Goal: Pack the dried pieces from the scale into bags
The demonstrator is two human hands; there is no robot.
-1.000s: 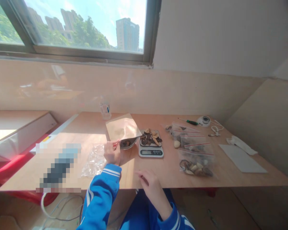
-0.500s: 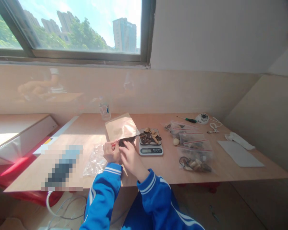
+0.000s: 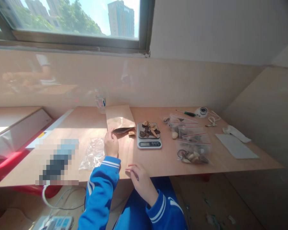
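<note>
My left hand [image 3: 111, 145] is closed on the near corner of a tan paper pouch [image 3: 120, 117] that lies flat on the wooden table [image 3: 163, 163], its dark mouth facing me. One loose dried piece [image 3: 132, 133] rests just outside that mouth. To the right of the pouch stands a small digital scale [image 3: 148, 143] with several dried slices [image 3: 150, 128] on its pan. My right hand [image 3: 139, 179] sits at the table's front edge, fingers curled inward; I cannot see what, if anything, is in it.
Zip bags of dried pieces [image 3: 193, 152] lie right of the scale. A crumpled clear bag [image 3: 92, 155] lies left of my left hand. A water bottle [image 3: 100, 101], a screwdriver [image 3: 187, 113], a round white device [image 3: 201, 111] and a white sheet [image 3: 235, 146] lie farther off.
My right hand has left the pouch mouth and come back to the table's front edge. The pouch mouth has flattened, and a loose piece now lies beside it. The view tilted down.
</note>
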